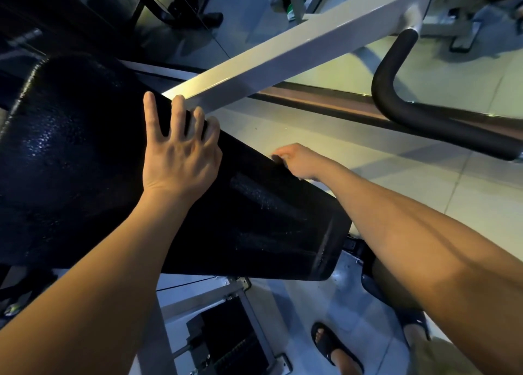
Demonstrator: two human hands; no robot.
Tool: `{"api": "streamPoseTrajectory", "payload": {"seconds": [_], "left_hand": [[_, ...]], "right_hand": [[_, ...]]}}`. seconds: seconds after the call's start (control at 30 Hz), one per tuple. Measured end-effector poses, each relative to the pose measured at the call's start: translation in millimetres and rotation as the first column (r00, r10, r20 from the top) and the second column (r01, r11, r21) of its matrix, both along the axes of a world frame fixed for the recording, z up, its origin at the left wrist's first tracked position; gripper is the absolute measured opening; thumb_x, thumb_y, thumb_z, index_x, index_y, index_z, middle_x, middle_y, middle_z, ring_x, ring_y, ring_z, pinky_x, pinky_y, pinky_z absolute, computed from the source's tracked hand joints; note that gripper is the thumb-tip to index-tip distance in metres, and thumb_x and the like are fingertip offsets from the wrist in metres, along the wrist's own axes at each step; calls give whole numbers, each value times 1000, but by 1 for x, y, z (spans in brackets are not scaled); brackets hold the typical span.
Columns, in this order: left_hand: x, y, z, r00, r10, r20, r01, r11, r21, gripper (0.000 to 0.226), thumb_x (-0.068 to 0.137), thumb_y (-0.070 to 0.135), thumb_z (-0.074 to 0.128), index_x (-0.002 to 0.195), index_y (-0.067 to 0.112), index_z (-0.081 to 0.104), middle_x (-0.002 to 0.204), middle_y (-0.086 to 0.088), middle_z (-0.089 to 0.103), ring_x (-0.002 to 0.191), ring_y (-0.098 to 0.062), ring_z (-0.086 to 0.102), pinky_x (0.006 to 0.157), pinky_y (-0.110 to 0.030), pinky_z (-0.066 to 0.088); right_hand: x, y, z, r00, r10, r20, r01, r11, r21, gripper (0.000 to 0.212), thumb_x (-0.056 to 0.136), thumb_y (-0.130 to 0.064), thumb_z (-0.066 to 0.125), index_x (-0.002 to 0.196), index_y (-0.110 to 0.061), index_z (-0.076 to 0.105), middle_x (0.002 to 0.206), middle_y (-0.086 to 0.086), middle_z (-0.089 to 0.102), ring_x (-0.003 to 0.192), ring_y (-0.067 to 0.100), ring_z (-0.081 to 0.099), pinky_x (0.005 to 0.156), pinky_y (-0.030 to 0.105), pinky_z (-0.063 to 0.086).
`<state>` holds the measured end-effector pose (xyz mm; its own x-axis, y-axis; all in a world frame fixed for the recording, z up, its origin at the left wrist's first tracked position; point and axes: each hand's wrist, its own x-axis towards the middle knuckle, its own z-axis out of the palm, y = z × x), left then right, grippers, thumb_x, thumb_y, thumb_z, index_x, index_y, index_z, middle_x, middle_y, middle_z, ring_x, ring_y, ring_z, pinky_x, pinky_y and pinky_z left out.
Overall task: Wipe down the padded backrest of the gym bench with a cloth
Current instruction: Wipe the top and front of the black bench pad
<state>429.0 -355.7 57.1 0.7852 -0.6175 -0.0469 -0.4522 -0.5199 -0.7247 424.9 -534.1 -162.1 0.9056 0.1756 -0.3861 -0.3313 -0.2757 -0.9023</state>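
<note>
The black padded backrest (85, 162) slants across the view from upper left to lower right, and its surface glistens with small droplets. My left hand (178, 154) rests palm down on the pad. Its fingers are spread, the forefinger straight and the others bent at the pad's far edge. Further right on that edge is my right hand (297, 162), with thumb and fingers curled over the edge. Its fingertips are hidden behind the pad. No cloth shows plainly; a small dark bit at the right fingertips could be pad or cloth.
A white steel beam (283, 55) crosses just behind the pad. A black foam-covered handle (396, 100) curves at the right. The bench frame and a weight stack (226, 340) lie below, beside my sandalled foot (331, 346) on the tiled floor.
</note>
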Motion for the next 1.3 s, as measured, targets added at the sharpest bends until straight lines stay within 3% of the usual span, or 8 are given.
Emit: {"api": "streamPoseTrajectory", "payload": {"seconds": [0.23,0.37,0.47,0.6,0.8,0.97,1.1,1.3], "left_hand": [[-1,-5,1,1000,26,-13,-26,1000,4,49,100,31,43,142,5,45,139,-16,44,145,-45,22,119,-73,0],[-1,-6,2,999,35,-10,-35,999,12,48,99,31,41,140,4,43,138,-17,44,144,-46,23,119,-73,0],[-2,-7,1,999,42,-8,-42,999,17,50,100,31,40,142,5,40,136,-16,42,144,-46,23,119,-73,0],[-3,-8,2,998,58,-9,-57,998,25,51,99,32,41,144,7,40,136,-15,42,144,-45,22,119,-72,-3],[-4,-11,2,997,75,-26,-75,997,20,48,99,30,43,141,7,44,138,-16,43,144,-45,23,119,-72,-2],[-5,-11,1,997,78,-15,-78,997,12,48,99,30,43,141,7,46,136,-16,44,144,-44,23,119,-72,-2],[-5,-10,1,998,62,-8,-62,998,3,49,101,29,38,146,9,42,135,-17,43,144,-45,22,118,-71,-4],[-4,-9,1,998,57,-15,-57,998,8,47,99,31,41,138,6,45,137,-18,43,144,-46,24,118,-71,-3]], "right_hand": [[-31,-11,-42,974,-94,-208,72,991,-108,45,97,6,37,124,-11,70,125,14,67,99,28,59,78,33,49],[-15,3,13,974,-224,-41,228,961,156,29,106,-16,45,93,-4,69,70,-11,61,67,10,53,62,31,41],[-25,15,42,963,-233,137,205,960,191,32,106,-13,43,126,-13,68,99,-6,73,88,10,66,79,30,52],[-73,19,0,937,-314,153,298,947,119,41,108,-10,40,146,-14,53,145,2,56,131,12,49,102,13,33],[-62,29,-8,883,-470,17,466,878,108,36,106,-9,38,127,-14,66,110,9,70,78,18,58,65,28,43],[-34,63,70,812,-504,293,430,857,283,39,104,-6,43,139,-12,60,138,3,63,124,12,57,107,22,44],[-43,50,40,786,-369,497,315,930,193,50,96,8,46,143,-7,56,143,5,58,132,18,54,114,23,40],[-88,8,-47,918,-394,-52,390,918,-73,47,99,5,39,135,-15,61,120,9,63,103,25,59,80,25,44]]}}
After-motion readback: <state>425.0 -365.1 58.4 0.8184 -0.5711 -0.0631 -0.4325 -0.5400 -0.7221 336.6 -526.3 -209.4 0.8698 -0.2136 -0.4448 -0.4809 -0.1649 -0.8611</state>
